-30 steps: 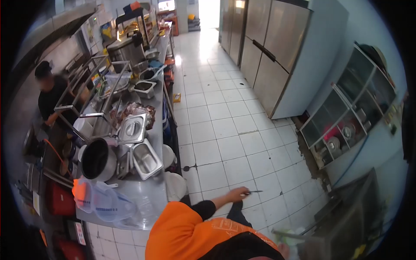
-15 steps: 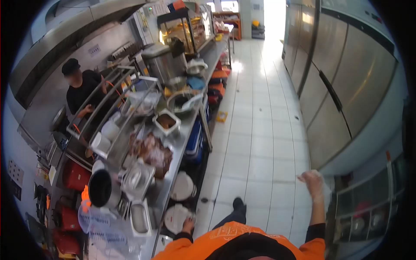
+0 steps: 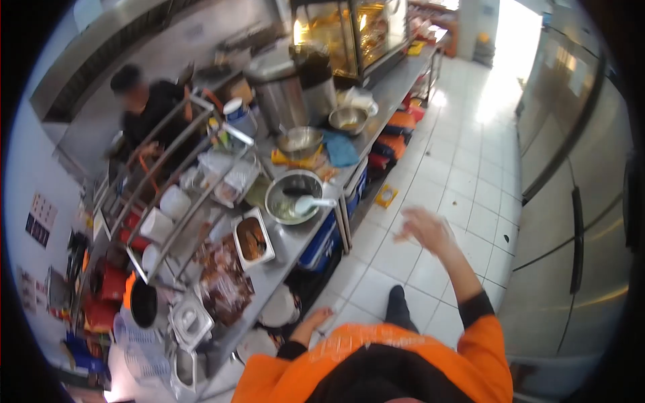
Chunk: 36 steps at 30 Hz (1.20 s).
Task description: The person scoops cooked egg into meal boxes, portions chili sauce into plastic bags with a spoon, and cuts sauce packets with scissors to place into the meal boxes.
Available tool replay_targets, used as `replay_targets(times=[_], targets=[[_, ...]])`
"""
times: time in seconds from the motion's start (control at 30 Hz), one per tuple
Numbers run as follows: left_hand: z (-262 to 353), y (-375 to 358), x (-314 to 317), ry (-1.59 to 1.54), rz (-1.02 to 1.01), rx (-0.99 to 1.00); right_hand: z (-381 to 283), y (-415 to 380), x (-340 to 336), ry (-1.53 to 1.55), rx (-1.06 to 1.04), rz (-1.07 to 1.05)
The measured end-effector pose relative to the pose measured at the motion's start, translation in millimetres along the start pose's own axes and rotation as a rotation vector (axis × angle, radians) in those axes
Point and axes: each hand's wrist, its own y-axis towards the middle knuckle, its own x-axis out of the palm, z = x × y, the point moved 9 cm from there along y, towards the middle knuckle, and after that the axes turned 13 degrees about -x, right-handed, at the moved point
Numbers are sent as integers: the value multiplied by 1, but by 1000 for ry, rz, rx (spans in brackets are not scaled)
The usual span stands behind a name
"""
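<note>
My right hand (image 3: pixel 424 230), in a thin clear glove and blurred by motion, reaches forward over the tiled floor with fingers apart and nothing in them. Low beside the steel counter (image 3: pixel 293 250) is my left hand (image 3: pixel 317 317), its fingers loosely extended and empty. On the counter, a steel bowl (image 3: pixel 272 209) holds a white scoop-like utensil (image 3: pixel 314 203) and some greenish contents. Nearer stands a rectangular steel pan (image 3: pixel 269 246) with brown sauce and an implement in it. Next to that lies reddish-brown meat in clear plastic (image 3: pixel 225 289).
A co-worker in black (image 3: pixel 158 111) stands behind the metal rack (image 3: pixel 168 138). Steel refrigerators (image 3: pixel 571 201) line the right side. Lidded white buckets (image 3: pixel 281 309) and a blue cooler (image 3: pixel 321 240) sit below the counter. A yellow item (image 3: pixel 386 196) lies on the tiles.
My view has turned left and come nearer the far counter. My right hand has moved forward and toward the counter; my left hand has moved away from the lower buckets.
</note>
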Motion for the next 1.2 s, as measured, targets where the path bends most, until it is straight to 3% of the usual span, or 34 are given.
replay_targets(times=[0.03, 0.07, 0.1, 0.17, 0.2, 0.23, 0.3, 0.4, 0.53, 0.6, 0.63, 0.83, 0.93, 1.07, 1.13, 1.17, 1.2], targets=[[23, 6, -14, -182, 65, 4, 21, 25, 21, 64, -32, -50], [88, -26, -39, -335, 117, 94, 54, 39, 60, 168, -99, -51], [81, -8, -37, -420, 163, -23, 81, 63, 92, 268, -165, -29], [62, 10, -20, -579, 237, -207, 98, 125, 135, 154, -196, -340], [65, 13, -16, -470, 274, -185, 111, 141, 170, 146, -201, -469], [64, 11, -10, -357, 304, -174, 122, 160, 186, 166, -202, -404], [47, 4, 10, -412, 353, -247, 141, 203, 220, 209, -198, -274], [34, -18, 49, -569, 305, -424, 193, 246, 323, 337, 34, -399], [46, -16, 72, -674, 214, -549, 182, 276, 347, 523, -129, -326], [61, 2, 64, -718, 213, -544, 196, 245, 380, 476, -66, -289], [71, 16, 55, -739, 225, -515, 179, 259, 315, 456, -56, -297], [154, 76, -6, -874, 297, -259, 184, 275, 280, 687, -382, -141], [169, 101, -26, -924, 366, -286, 194, 299, 223, 867, -578, -139], [173, 174, -45, -935, 379, -367, 272, 332, 141, 841, -523, -138], [203, 210, -45, -863, 249, -412, 329, 353, 90, 797, -459, -74], [223, 229, -46, -809, 177, -429, 364, 350, 65, 647, -570, 53], [246, 250, -47, -755, 115, -435, 402, 351, 48, 558, -553, 68]])
